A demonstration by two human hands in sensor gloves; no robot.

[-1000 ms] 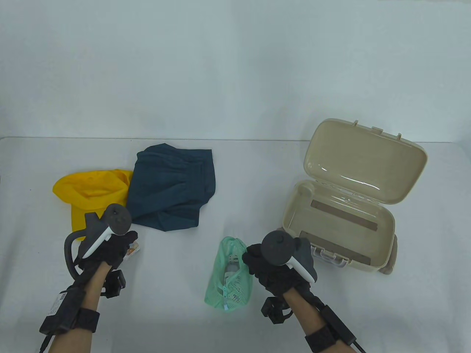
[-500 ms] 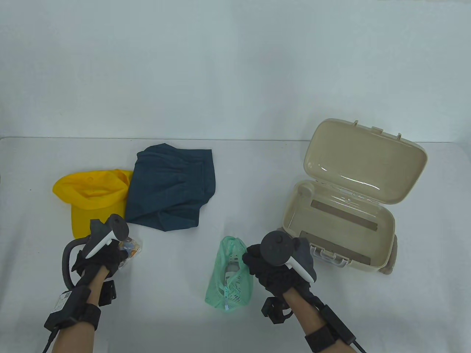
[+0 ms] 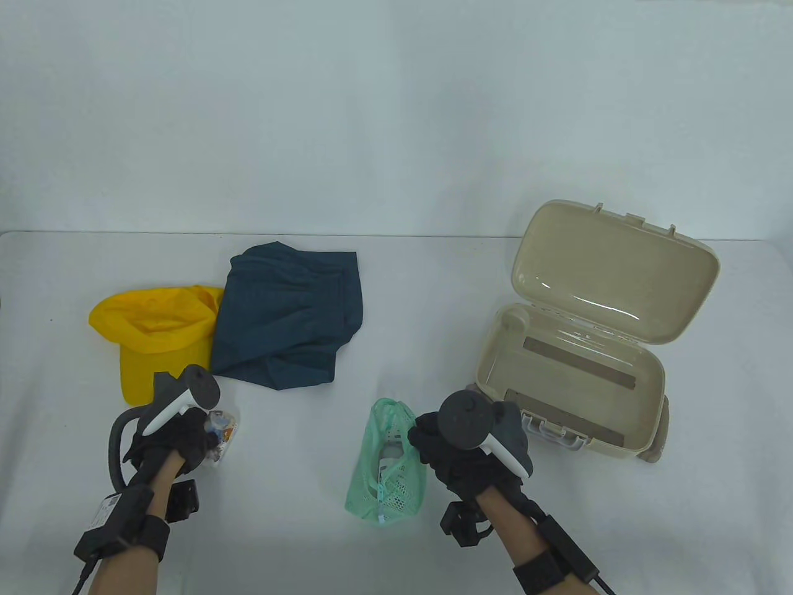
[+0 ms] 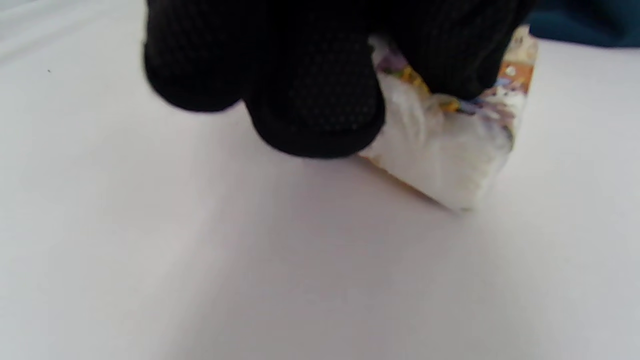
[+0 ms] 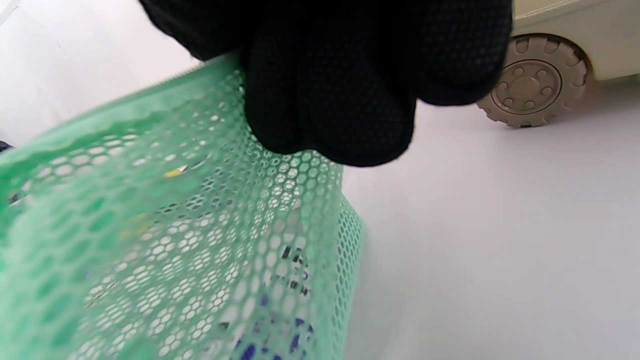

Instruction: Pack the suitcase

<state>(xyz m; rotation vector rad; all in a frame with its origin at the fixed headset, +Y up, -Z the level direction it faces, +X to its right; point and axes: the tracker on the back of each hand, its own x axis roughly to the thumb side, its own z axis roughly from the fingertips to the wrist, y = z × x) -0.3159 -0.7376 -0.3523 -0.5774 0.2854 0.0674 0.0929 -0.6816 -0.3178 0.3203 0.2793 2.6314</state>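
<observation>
**Both hands grasping items; suitcase still unpacked**

Since the earlier frames, the left hand (image 3: 176, 437) has drawn back toward the lower left of the table view, bringing a small printed packet (image 3: 222, 434) with it; the right hand (image 3: 461, 455) has stayed in place. In the left wrist view the gloved fingers (image 4: 315, 100) curl over the packet's top, its lower corner close to or just touching the tabletop. The right hand pinches the upper edge of a green mesh pouch (image 3: 387, 468), which lies at lower centre with a bottle-like item dimly visible through the netting.

Progress: the beige suitcase (image 3: 557, 378) stands open at the right of the frame, lid tilted back, and its tray holds no items. Nothing appears packed yet. A yellow cap (image 3: 145, 331) and a folded dark blue garment (image 3: 288, 316), touching each other at left of centre, lie ungrasped. All four items therefore remain to be loaded.

Setting: a plain white table (image 3: 396, 545) meets a pale, bare wall (image 3: 396, 111) across the upper half of the frame.
</observation>
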